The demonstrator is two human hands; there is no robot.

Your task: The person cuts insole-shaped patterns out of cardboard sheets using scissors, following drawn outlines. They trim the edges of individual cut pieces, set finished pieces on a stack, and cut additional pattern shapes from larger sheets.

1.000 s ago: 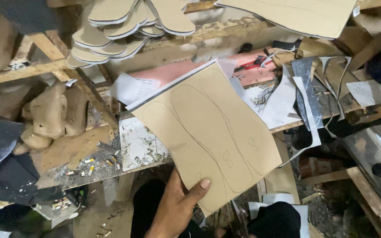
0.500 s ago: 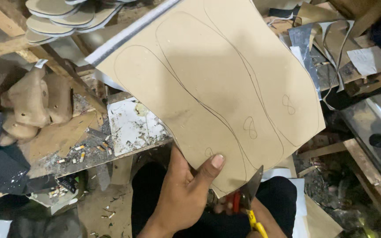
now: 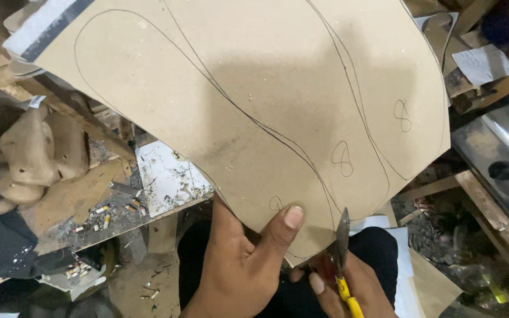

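Note:
A large tan cardboard sheet (image 3: pixel 248 100) with pencilled sole outlines fills most of the view. My left hand (image 3: pixel 240 265) grips its lower edge, thumb pressed on top. Below right, my right hand (image 3: pixel 340 291) holds scissors (image 3: pixel 341 253) with a yellow handle, and the blade stands upright against the sheet's bottom edge. A white strip with a dark band (image 3: pixel 45 26) pokes out behind the sheet's upper left corner.
Wooden shoe lasts (image 3: pixel 30 156) lie on a cluttered bench (image 3: pixel 83 206) at left, littered with scraps and butts. A metal machine surface (image 3: pixel 502 159) sits at right, with paper scraps (image 3: pixel 481 62) above it. My dark-trousered legs (image 3: pixel 378 247) are below.
The cardboard sheet has come much closer to the camera and now covers the shelves behind. My right hand with the scissors has risen to the sheet's lower edge.

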